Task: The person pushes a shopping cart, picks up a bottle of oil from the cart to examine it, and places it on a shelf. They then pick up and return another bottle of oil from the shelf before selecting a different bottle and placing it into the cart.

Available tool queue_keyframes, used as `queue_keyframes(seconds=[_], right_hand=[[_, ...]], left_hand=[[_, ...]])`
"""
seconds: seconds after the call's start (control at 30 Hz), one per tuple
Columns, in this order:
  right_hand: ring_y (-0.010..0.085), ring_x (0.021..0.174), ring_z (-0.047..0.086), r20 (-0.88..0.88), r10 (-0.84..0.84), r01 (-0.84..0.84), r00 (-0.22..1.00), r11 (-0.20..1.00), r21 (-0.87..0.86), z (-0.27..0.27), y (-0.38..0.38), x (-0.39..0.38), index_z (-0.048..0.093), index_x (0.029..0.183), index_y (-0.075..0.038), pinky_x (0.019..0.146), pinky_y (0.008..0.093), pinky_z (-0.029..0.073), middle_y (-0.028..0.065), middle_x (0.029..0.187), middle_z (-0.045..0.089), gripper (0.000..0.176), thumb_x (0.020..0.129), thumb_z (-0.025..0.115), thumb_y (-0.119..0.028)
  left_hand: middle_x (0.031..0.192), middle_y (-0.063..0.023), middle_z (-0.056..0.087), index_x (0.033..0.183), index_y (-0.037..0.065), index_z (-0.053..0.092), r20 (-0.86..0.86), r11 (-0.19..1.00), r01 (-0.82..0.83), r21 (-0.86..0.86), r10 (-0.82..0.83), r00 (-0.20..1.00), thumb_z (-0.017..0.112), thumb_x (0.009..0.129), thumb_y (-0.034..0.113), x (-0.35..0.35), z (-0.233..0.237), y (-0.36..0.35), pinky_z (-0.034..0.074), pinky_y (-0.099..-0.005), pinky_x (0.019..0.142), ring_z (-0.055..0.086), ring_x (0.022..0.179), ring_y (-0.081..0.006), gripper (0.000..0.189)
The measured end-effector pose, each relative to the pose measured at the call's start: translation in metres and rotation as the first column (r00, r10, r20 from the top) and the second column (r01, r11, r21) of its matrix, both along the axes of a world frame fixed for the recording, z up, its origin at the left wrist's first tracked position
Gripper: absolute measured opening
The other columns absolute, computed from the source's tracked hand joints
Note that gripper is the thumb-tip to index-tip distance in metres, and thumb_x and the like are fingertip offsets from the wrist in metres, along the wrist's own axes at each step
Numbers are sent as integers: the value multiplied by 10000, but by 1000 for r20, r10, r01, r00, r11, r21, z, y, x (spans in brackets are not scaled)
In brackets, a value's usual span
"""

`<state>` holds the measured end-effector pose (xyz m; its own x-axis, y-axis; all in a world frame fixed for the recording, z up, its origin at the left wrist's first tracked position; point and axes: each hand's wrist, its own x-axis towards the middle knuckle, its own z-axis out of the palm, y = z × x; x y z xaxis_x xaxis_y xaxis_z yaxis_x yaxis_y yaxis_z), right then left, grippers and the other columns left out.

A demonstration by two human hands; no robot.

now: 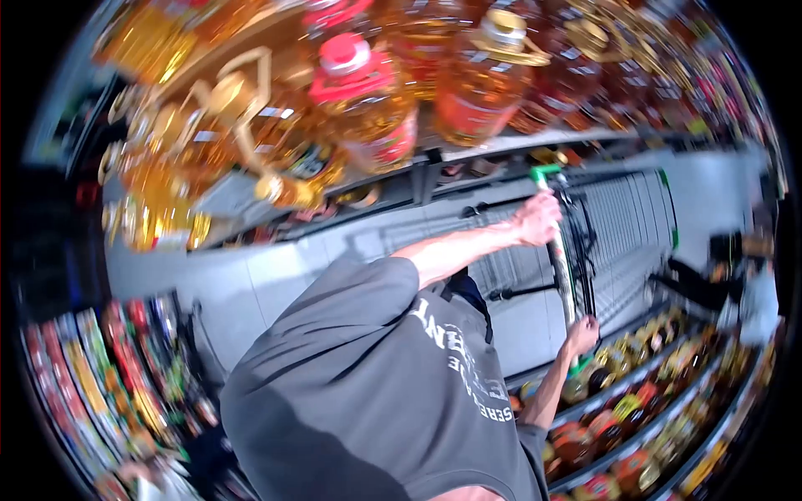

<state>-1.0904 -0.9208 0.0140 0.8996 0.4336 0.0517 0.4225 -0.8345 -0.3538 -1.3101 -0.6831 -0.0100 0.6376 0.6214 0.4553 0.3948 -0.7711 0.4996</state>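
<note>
A shopping cart of metal wire stands in front of me, with green corner trim and a pale push handle with green ends. My left hand is closed around the handle near its upper end in the picture. Lower down, close to the other green end, my right hand is also closed on the handle; its fingers are partly hidden. Both arms reach forward from a grey T-shirt with white lettering.
Large bottles of amber oil crowd a shelf on my left, blurred in places. Rows of jars and bottles fill a shelf on my right. Packaged goods stand behind me. Another person is ahead. Grey tiles cover the floor.
</note>
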Motion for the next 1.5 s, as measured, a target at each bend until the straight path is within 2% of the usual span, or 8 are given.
queue_keyframes(seconds=[0.13,0.3,0.53,0.63,0.8,0.9,1.27,1.5], right_hand=[[361,888,658,122,111,-128,986,980,150,4,19,7,656,1141,-39,783,483,485,187,1012,693,391,826,519,-226],[320,1052,624,282,572,-634,770,638,437,25,87,-46,601,1208,48,931,427,496,208,1164,644,419,806,512,-29],[254,976,627,128,932,-819,340,226,527,63,160,-132,601,1223,16,886,360,485,147,1110,655,375,853,543,25],[223,892,639,18,980,-833,197,158,530,76,165,-165,626,1180,7,832,344,506,127,1030,674,327,863,546,1],[216,908,659,-132,988,-743,-75,33,669,34,160,-199,639,1161,-6,866,351,513,144,1070,695,297,889,520,-29],[238,869,680,-220,965,-783,-140,28,622,21,140,-217,639,1123,-33,854,367,521,148,1006,709,270,868,547,-32],[312,854,688,-403,908,-959,-112,7,282,-37,65,-249,627,1075,-23,810,408,523,167,950,700,267,819,552,-45],[344,888,670,-443,896,-997,29,-8,-81,-137,32,-280,613,1087,-27,797,436,532,172,1012,683,307,811,641,-157]], left_hand=[[1357,-207,504,1111,-4,614,166,993,-54,-109,72,984,620,846,214,-31,4,-26,340,-491,1100,441,1319,-327,344],[1182,-178,577,1132,6,603,-23,553,-476,-684,636,772,624,868,208,-121,-62,-104,480,-406,953,590,1082,-332,333],[922,-199,691,887,46,709,-540,-517,-667,-537,818,-199,574,813,270,-295,-244,-306,555,-425,750,685,810,-319,272],[797,-77,660,970,-9,636,-196,-416,-270,-868,788,-583,531,894,280,-290,-213,-419,502,-324,541,705,784,-196,317],[650,-178,660,693,-27,614,-484,-641,-88,-763,655,-580,492,850,315,-197,-167,-508,516,-380,558,681,599,-261,396],[863,-200,716,928,-78,686,-729,-732,-286,-618,670,-139,564,842,381,-141,-167,-549,534,-387,734,706,838,-284,483],[795,-129,693,992,-72,656,-634,-645,-9,-764,753,-176,568,919,335,-193,-167,-604,547,-328,682,702,691,-215,423],[916,-151,710,1047,15,661,-421,-338,-631,-698,907,-19,611,916,277,-327,-214,-532,537,-382,723,700,854,-281,297]])
